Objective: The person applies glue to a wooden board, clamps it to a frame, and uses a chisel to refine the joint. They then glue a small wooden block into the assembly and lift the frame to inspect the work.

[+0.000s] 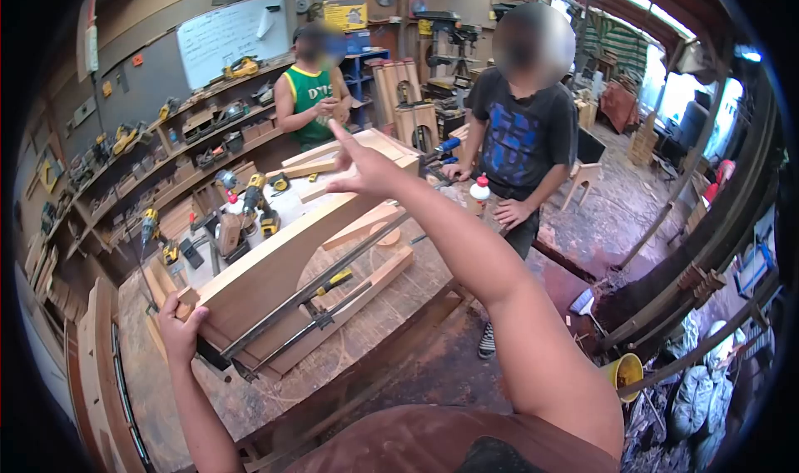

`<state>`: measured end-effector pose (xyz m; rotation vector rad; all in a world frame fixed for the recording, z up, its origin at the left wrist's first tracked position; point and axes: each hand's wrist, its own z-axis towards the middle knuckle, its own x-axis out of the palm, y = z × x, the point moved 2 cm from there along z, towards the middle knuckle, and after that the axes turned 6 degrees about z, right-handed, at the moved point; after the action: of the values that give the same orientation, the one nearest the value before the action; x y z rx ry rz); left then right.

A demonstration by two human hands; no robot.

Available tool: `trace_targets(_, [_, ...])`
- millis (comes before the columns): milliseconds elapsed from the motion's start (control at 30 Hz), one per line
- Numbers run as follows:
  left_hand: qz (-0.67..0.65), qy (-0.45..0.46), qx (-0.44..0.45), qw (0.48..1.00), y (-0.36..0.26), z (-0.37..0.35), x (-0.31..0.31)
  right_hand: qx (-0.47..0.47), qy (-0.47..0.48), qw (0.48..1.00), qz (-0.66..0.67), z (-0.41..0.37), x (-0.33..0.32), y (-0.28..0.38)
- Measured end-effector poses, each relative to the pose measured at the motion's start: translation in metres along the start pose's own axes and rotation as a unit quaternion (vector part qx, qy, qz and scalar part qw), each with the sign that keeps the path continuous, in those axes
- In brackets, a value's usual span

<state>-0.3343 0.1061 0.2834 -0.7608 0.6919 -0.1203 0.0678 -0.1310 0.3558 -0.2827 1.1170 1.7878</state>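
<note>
A long wooden panel (pixel 283 261) stands on edge across the workbench (pixel 366 327). My left hand (pixel 180 327) is closed around its near left corner, thumb in front, with a small wood block (pixel 187 296) by the fingers. Over the far right end my right hand (pixel 366 166) is raised, index finger stretched out and thumb apart, holding nothing. Two bar clamps (pixel 287 311) run along the panel's front side. Beside them lies a narrow wood strip (pixel 387 271). A small yellow and black tool (pixel 334 282) sits between the clamps and the strip.
Behind the panel are a cordless drill (pixel 254 196), a tape measure (pixel 280 182) and a red-capped bottle (pixel 479 188). One person (pixel 524 131) leans at the bench's right end; another person (pixel 312 98) stands behind it. Tool shelves (pixel 191 169) line the wall. A yellow bucket (pixel 626 371) is at right.
</note>
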Motion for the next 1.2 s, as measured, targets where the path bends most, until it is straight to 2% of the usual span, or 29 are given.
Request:
trace_targets(100, [-0.019, -0.004, 0.011, 1.000, 0.002, 0.002, 0.006, -0.093, -0.068, 0.993, -0.018, -0.035, 0.000, -0.004])
trace_targets(200, [-0.018, -0.021, 0.014, 1.000, 0.002, -0.001, 0.005, -0.073, -0.090, 0.990, 0.080, -0.112, 0.022, -0.022])
trace_targets(300, [-0.016, -0.058, 0.023, 0.998, 0.018, -0.002, 0.008, 0.100, -0.031, 0.989, 0.108, -0.223, 0.060, -0.060])
trace_targets(333, [-0.001, -0.068, 0.000, 0.998, 0.025, -0.005, 0.008, 0.127, -0.061, 0.985, 0.100, -0.264, 0.075, -0.074])
trace_targets(367, [0.005, -0.071, -0.016, 0.997, 0.023, -0.011, 0.010, 0.190, 0.001, 0.978, 0.085, -0.302, 0.081, -0.082])
trace_targets(400, [0.010, -0.098, -0.032, 0.995, 0.018, -0.013, 0.012, 0.222, 0.015, 0.968, 0.116, -0.340, 0.091, -0.095])
trace_targets(467, [-0.001, -0.125, -0.050, 0.991, 0.019, -0.011, 0.018, 0.275, 0.065, 0.955, 0.093, -0.391, 0.083, -0.101])
trace_targets(500, [-0.013, -0.130, -0.055, 0.990, 0.026, -0.012, 0.018, 0.268, 0.057, 0.960, 0.062, -0.400, 0.071, -0.100])
trace_targets(533, [0.047, -0.175, -0.050, 0.982, 0.039, -0.011, 0.022, 0.255, 0.052, 0.965, 0.035, -0.400, 0.058, -0.098])
trace_targets(567, [0.113, -0.218, -0.043, 0.968, 0.049, -0.018, 0.014, 0.299, 0.047, 0.949, 0.082, -0.399, 0.048, -0.108])
trace_targets(633, [0.115, -0.237, -0.056, 0.963, 0.045, -0.035, -0.002, 0.311, 0.088, 0.945, 0.052, -0.379, 0.017, -0.124])
trace_targets(700, [0.067, -0.218, -0.044, 0.973, 0.036, -0.021, 0.019, 0.217, 0.104, 0.966, 0.095, -0.302, -0.024, -0.063])
trace_targets(733, [0.007, -0.179, -0.056, 0.982, 0.042, -0.018, 0.019, 0.151, 0.089, 0.978, 0.110, -0.271, -0.041, -0.044])
trace_targets(767, [0.006, -0.171, -0.058, 0.984, 0.035, -0.017, 0.024, 0.081, 0.077, 0.985, 0.130, -0.242, -0.055, -0.033])
trace_targets(833, [0.016, -0.184, -0.015, 0.983, 0.024, -0.017, 0.020, 0.000, 0.002, 0.995, 0.104, -0.186, -0.085, -0.032])
trace_targets(900, [-0.002, -0.171, -0.029, 0.985, 0.028, -0.015, 0.018, 0.008, -0.015, 0.996, -0.087, -0.138, -0.116, -0.067])
trace_targets(967, [0.020, -0.172, -0.026, 0.984, 0.026, -0.015, 0.018, 0.047, -0.050, 0.988, -0.142, -0.106, -0.130, -0.138])
trace_targets(1033, [0.011, -0.181, -0.036, 0.983, 0.036, -0.012, 0.017, 0.015, -0.030, 0.954, -0.299, -0.084, -0.143, -0.188])
trace_targets(1100, [-0.054, -0.163, -0.057, 0.984, 0.027, -0.014, 0.021, 0.023, 0.005, 0.937, -0.348, -0.064, -0.150, -0.215])
trace_targets(1167, [-0.086, -0.193, -0.092, 0.973, 0.017, -0.013, 0.027, 0.062, 0.086, 0.929, -0.356, -0.046, -0.152, -0.243])
trace_targets(1200, [-0.127, -0.185, -0.103, 0.969, 0.021, -0.013, 0.028, 0.004, 0.079, 0.933, -0.351, -0.040, -0.150, -0.275])
